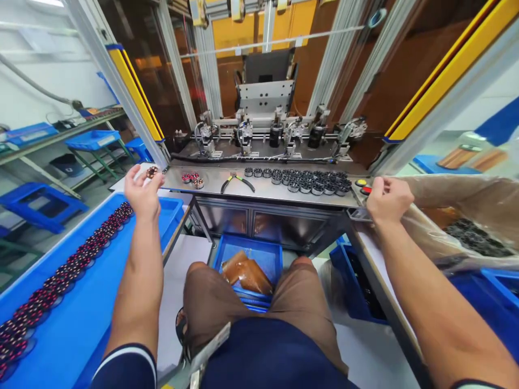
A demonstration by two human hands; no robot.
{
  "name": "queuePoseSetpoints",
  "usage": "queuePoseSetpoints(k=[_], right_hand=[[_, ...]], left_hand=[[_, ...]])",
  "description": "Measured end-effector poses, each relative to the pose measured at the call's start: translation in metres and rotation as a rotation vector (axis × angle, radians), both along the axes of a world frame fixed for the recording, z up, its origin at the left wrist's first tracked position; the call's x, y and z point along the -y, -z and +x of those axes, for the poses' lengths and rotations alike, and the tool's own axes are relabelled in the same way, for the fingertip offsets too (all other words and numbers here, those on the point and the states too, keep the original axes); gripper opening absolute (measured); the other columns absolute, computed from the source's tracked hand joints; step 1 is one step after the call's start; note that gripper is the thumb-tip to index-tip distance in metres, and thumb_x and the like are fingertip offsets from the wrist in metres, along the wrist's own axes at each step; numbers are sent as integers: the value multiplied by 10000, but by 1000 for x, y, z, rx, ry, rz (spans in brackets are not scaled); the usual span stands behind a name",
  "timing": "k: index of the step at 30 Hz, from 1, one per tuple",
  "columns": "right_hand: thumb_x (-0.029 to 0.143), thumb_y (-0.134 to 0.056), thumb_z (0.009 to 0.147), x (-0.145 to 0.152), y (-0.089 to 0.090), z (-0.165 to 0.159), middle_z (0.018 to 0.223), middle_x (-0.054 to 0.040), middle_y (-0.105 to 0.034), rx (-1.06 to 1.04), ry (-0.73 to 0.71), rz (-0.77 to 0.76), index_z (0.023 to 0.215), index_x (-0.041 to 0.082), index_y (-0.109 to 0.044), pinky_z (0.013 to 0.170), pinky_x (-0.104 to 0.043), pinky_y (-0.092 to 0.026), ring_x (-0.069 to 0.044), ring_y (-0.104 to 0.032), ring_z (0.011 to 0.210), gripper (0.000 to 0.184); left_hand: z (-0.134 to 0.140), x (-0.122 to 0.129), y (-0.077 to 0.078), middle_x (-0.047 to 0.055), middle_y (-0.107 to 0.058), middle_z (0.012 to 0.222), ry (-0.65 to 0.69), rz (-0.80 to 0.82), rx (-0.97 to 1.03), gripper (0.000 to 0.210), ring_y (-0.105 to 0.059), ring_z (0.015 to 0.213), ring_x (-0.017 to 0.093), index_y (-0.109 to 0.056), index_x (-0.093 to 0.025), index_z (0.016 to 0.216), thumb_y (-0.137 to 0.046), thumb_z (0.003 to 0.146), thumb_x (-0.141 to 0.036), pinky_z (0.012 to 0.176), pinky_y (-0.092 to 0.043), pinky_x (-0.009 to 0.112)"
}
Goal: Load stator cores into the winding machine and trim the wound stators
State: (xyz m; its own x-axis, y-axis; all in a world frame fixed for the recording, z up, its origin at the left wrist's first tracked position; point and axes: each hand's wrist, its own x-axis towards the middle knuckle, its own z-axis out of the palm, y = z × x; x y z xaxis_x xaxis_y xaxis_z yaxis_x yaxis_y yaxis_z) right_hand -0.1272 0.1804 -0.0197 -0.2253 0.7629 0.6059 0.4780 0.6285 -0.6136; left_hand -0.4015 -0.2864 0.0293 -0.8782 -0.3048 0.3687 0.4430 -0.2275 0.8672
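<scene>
My left hand [141, 189] is raised at the left end of the metal bench, over the far end of a blue tray. Its fingers pinch a small round copper-wound motor stator [152, 172]. Several red-and-copper stators [194, 179] lie on the bench to its right. Rows of similar wound stators [87, 254] run along the blue tray [170, 208]. At the bench's right end, my right hand [390, 199] is closed in a fist beside a red button [366, 190] and a yellow button [360, 182]. No object shows in that fist; whether it touches a button is unclear.
Black-handled pliers [238, 183] lie mid-bench, left of many black round cores [310, 181]. Behind stands a machine with a row of metal fixtures [245, 135], flanked by yellow posts [138, 92]. At right is a plastic-lined bin [430, 189]. A blue crate [279, 254] sits between my knees.
</scene>
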Motion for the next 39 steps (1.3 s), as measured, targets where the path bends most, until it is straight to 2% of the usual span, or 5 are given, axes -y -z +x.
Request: queuePoseSetpoints(k=[6, 12, 26, 35, 39], right_hand=[[395, -504, 945, 136, -22, -13, 1012, -103, -724, -65, -627, 29, 997, 164, -701, 885, -330, -506, -196, -669, 954, 308], [527, -706, 831, 240, -48, -18, 732, -11, -638, 9, -1345, -635, 818, 139, -648, 607, -235, -452, -98, -548, 641, 392], [518, -763, 775, 226, -39, 6, 542, 62, -527, 213, -1581, -1142, 673, 132, -606, 461, -189, -312, -42, -416, 477, 429], [343, -697, 901, 184, -46, 3, 1150, -88, -705, 98, -1669, -405, 1061, 167, -741, 762, -257, -527, -121, -644, 859, 242], [310, -706, 901, 202, -34, 0, 840, -46, -720, 231, -1812, -364, 971, 129, -750, 635, -212, -475, -89, -588, 659, 199]], left_hand=[[117, -10, 37, 49, -734, 1039, 397, -161, -98, 636, -734, 920, 166, -588, -214, 1173, -884, 613, -163, 814, -629, 283], [195, -31, 47, 48, -753, 1105, 560, -337, -234, 675, -745, 993, 195, -602, -250, 1248, -876, 649, -101, 826, -642, 290], [213, -52, 55, 46, -766, 1085, 654, -345, -279, 733, -750, 931, 158, -568, -266, 1308, -896, 659, -173, 767, -631, 215], [203, -48, 46, 42, -771, 1004, 684, -436, -323, 733, -754, 864, 160, -569, -242, 1287, -909, 639, -189, 738, -638, 235], [201, -48, 44, 47, -768, 1017, 710, -475, -318, 741, -753, 882, 168, -566, -245, 1290, -907, 635, -182, 739, -640, 243]])
